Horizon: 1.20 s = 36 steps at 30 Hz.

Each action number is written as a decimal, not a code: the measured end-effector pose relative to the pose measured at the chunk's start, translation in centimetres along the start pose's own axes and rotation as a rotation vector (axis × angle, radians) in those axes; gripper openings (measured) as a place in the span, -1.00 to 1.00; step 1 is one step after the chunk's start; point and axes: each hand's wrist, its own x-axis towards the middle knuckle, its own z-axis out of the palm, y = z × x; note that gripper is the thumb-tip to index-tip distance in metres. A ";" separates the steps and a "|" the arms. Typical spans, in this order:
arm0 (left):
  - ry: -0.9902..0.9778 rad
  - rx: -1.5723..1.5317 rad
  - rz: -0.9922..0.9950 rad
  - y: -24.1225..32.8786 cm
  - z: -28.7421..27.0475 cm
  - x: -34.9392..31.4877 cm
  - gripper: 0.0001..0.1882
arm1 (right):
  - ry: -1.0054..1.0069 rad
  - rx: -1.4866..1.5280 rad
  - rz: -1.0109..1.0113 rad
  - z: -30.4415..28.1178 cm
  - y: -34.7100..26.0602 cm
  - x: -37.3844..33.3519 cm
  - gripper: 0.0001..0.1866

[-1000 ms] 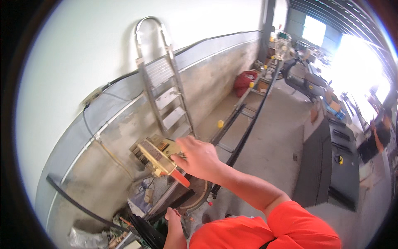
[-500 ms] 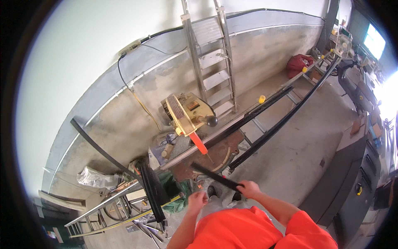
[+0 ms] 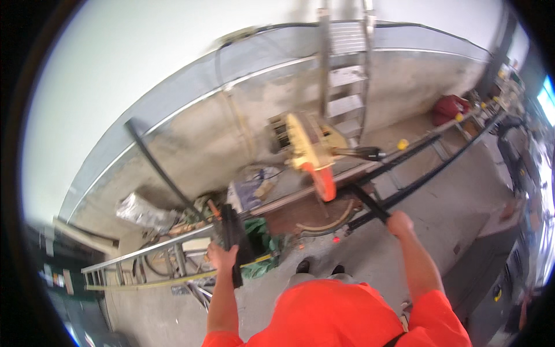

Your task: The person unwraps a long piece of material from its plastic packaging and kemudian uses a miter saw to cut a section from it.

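My right hand point(image 3: 399, 224) is closed around one end of a short black bar point(image 3: 370, 202), whose far end points up and left toward the saw table. My left hand point(image 3: 222, 255) is at the near side of a bundle of black bars point(image 3: 232, 231). Its thumb looks apart from the fingers, though motion blurs them, and I see nothing held. A cream cut-off saw point(image 3: 306, 136) with an orange blade guard point(image 3: 322, 182) and a black handle point(image 3: 364, 153) stands raised over its rusty round base point(image 3: 306, 216).
Long black bars point(image 3: 413, 186) run to the right along a ladder-like rack. Another ladder point(image 3: 167, 263) lies at left with green sheeting point(image 3: 263, 263) beside the bundle. A stepladder point(image 3: 346, 75) leans on the wall. One long dark bar point(image 3: 162, 168) leans at left.
My left hand has moved from before my body to the bundle of black bars. My right hand has moved farther out with the short bar. The whole view has shifted.
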 end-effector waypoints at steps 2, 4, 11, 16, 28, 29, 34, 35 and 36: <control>-0.090 0.049 -0.030 -0.2 1.5 1.1 0.27 | 0.029 -0.064 0.017 -2.0 0.8 -1.2 -0.76; -0.250 0.052 -0.132 0.6 1.6 1.8 0.29 | 0.115 -0.011 0.008 -1.6 0.9 -2.4 -0.75; -0.286 -0.046 -0.090 -1.7 3.7 2.5 -0.28 | 0.345 1.006 0.143 -0.5 0.3 -7.6 -0.67; -0.253 -0.050 -0.100 -1.4 4.0 2.5 -0.40 | 0.412 0.799 -0.060 -10.5 -4.7 -7.9 -0.62; -0.215 -0.022 -0.085 -3.2 6.3 3.2 -0.19 | 0.182 0.005 -0.454 -28.3 -11.6 -0.1 -0.58; -0.193 -0.019 -0.077 -2.9 6.4 3.0 -0.18 | 0.143 0.065 -0.426 -28.5 -11.8 -0.3 -0.57; -0.307 -0.021 -0.170 -2.5 5.4 3.2 -0.15 | 0.081 -0.121 -0.338 -28.6 -13.3 -1.5 -0.57; -0.278 -0.013 -0.161 -2.7 5.9 3.1 -0.14 | 0.092 -0.029 -0.349 -28.7 -13.1 -1.3 -0.57; -0.249 -0.005 -0.152 -2.8 6.1 3.1 -0.14 | 0.102 0.064 -0.360 -28.5 -12.9 -1.0 -0.58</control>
